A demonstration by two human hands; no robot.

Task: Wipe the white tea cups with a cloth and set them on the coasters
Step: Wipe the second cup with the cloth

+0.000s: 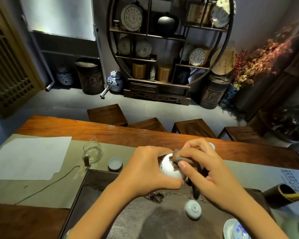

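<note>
Wiping a white tea cup mid-frame, with more cups waiting.

The left hand (145, 168) is cupping the tea cup (171, 167) while the right hand (209, 169) is pinching the dark cloth (181, 160) against it. One cup (115, 162) is sitting on a coaster (115, 169) left of centre; another cup (193, 209) is lying upside down on the tray (128, 213), unwiped by my judgement.

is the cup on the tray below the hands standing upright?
No. The cup on the tray lies upside down on the dark tea tray, its foot ring facing up, below the right hand.
</note>
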